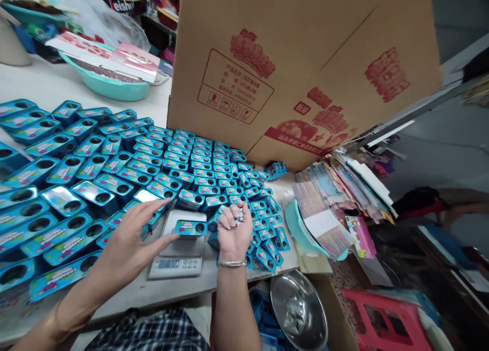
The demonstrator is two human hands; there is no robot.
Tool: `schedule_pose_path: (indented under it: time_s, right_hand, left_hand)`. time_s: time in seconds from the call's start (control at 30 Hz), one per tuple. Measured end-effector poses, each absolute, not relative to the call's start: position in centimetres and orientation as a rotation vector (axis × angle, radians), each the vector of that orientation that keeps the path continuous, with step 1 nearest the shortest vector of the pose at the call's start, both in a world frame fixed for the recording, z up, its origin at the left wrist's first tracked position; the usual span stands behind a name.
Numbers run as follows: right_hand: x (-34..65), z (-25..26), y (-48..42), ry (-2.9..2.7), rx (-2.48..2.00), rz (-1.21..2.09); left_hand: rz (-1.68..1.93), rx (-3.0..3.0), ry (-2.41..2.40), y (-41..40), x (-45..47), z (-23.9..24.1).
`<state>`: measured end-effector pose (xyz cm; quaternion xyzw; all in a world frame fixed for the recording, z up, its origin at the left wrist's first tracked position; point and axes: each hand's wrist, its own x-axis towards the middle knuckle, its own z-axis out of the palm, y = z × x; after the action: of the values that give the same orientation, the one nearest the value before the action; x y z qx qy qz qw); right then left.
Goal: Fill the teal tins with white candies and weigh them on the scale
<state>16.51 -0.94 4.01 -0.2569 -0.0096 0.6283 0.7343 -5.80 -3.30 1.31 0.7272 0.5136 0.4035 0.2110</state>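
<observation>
A small blue tin (190, 228) with a round hole lies on the platform of a white digital scale (179, 249). My left hand (130, 244) is spread open beside it, thumb tip almost touching the tin's left end. My right hand (234, 232) is clenched just right of the scale, holding several small pale pieces that show between its fingers. A bracelet sits on that wrist. Rows of the same blue tins (114, 172) cover the white table (49, 86) behind and to the left.
A large cardboard box (305, 60) stands tilted at the back. A teal basin (110, 86) holds printed cards at back left. Stacked printed cards (324, 218) lie in a teal tray at right. A steel bowl (298, 310) and red stool (382, 320) sit below.
</observation>
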Motion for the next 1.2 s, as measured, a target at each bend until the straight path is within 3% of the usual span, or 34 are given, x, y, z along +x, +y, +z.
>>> schedule_pose_path:
  time_s: [1.2]
  right_hand:
    - [12.2, 3.0, -1.7, -0.100, -0.797, 1.235]
  left_hand:
    - [0.924, 2.106, 1.212, -2.5, -1.7, -2.7]
